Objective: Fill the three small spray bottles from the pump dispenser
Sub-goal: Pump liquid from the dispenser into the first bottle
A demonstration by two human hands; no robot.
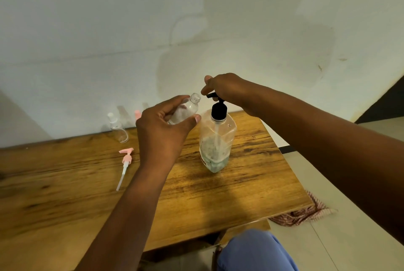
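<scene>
1. Left hand (162, 131): fingers and thumb curled round small clear spray bottle (185, 111), cap off, mouth open, held tilted w/ neck just beside the black nozzle.
2. Right hand (227, 91): on top of black pump head (218, 110), fingers curled over it, thumb toward spout; looks set to press.
3. Pump dispenser (216, 141): clear squarish plastic body, soft-looking, dented walls; liquid low, near base; dip tube visible inside. Stands upright on counter (251, 179).
4. Counter: wood-grain top, dark streaks, matte.
5. Second small bottle (117, 127): clear, white cap, at back by wall. A third, pink-topped (137, 114), mostly hidden behind left hand; cannot tell more.
6. Pink pump-sprayer top (125, 162): w/ long white tube, lying loose on counter, well apart from dispenser.

Step in hand (judgement): filling 1st bottle. Do well: bring bottle mouth right under nozzle tip before pressing; narrow neck, so short slow strokes; keep bottle steady, less tilted as it fills. Dispenser light, low on liquid; may tip or spit air.
</scene>
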